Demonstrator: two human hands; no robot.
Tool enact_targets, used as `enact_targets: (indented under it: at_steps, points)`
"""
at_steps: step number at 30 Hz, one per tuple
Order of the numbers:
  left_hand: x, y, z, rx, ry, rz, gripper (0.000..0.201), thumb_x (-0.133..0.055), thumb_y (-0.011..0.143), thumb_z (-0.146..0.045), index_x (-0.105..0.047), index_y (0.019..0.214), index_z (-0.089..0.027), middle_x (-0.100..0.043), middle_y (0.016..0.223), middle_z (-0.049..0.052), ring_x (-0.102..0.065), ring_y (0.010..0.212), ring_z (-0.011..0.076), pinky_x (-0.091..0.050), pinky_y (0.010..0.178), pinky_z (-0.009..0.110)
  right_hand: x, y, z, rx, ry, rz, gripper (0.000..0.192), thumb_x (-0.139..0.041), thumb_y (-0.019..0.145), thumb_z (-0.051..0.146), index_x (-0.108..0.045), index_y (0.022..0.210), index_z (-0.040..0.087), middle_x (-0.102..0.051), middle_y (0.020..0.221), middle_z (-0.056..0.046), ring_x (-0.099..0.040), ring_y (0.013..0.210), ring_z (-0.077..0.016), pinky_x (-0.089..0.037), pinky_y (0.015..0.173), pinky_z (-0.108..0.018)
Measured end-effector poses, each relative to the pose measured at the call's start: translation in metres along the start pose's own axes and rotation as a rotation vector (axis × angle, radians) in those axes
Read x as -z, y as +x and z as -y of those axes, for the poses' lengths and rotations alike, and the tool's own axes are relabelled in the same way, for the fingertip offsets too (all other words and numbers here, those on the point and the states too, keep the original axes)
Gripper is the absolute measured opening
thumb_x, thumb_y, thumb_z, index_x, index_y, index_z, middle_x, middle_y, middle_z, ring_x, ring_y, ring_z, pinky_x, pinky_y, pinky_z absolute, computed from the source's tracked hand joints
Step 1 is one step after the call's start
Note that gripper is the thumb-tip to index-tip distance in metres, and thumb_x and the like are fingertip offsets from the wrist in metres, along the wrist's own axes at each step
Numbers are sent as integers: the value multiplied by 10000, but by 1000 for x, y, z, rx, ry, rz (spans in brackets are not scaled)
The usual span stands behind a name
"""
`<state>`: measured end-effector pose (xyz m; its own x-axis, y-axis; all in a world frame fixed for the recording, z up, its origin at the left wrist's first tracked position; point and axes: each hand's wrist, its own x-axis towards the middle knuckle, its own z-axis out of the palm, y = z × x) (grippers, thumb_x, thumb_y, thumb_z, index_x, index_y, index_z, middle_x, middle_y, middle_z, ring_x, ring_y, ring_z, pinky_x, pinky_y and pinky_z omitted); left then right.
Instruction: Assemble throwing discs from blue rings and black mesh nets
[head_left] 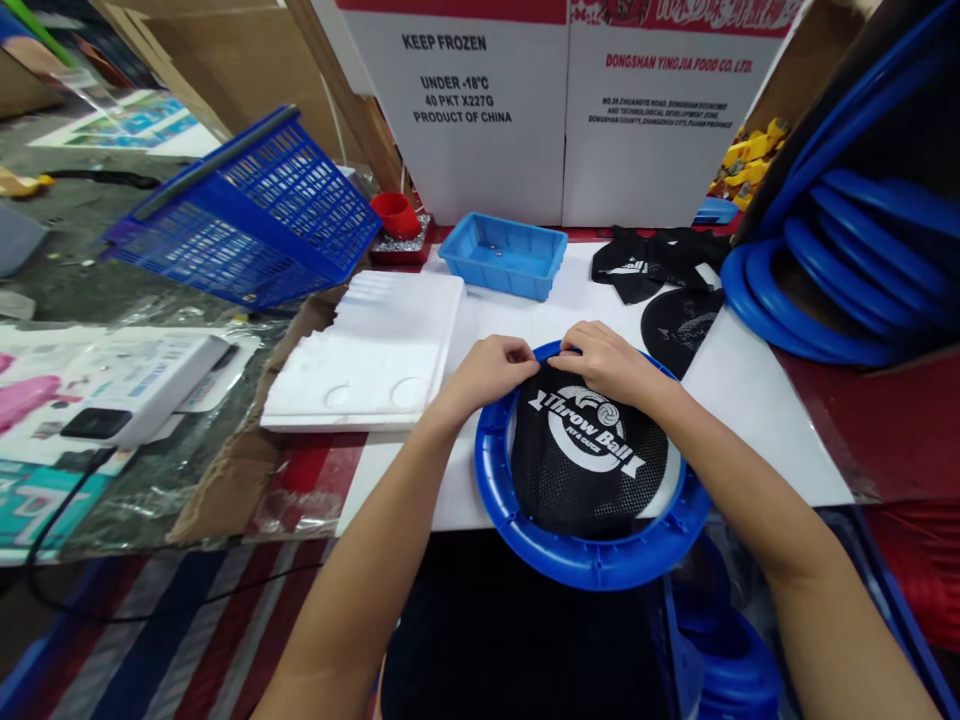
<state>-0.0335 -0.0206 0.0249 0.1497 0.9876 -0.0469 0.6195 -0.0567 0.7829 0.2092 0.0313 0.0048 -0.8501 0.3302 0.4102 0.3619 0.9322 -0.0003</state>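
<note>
A blue plastic ring (pixel 499 490) lies at the table's front edge, its near side reaching past that edge. Inside it is a round black mesh fabric (pixel 577 500) printed "Throw Ball" in white, with gaps between fabric and ring at the right and lower right. My left hand (pixel 496 372) is closed, thumb and fingers pinching the fabric's far edge by the ring's top rim. Close beside it, my right hand (pixel 604 362) pinches the same edge a little further right. The fingertips partly hide the exact spot where fabric meets ring.
Behind the ring stands a light-blue tray (pixel 506 268) with a few tiny pieces inside. White foam (pixel 367 350) lies to the left, near a tilted blue basket (pixel 255 215). More black mesh fabrics (pixel 679 325) lie right; several blue rings (pixel 840 270) are stacked beyond. A white carton (pixel 480 160) blocks the back.
</note>
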Motion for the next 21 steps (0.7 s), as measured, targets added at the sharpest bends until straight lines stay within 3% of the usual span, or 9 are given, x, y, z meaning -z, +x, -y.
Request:
enact_targets:
  at_steps: [21]
  points:
    - [-7,2,-2,20,62,-40,127,-663,825,-276,-736,784,-181,-735,779,40,-652,780,206,-455,743,341,1,3,0,-15,-72,18,384,-453,1102,92,-808,1184,215,-667,1013,-110,-530,1022,-272,-420,935,-421]
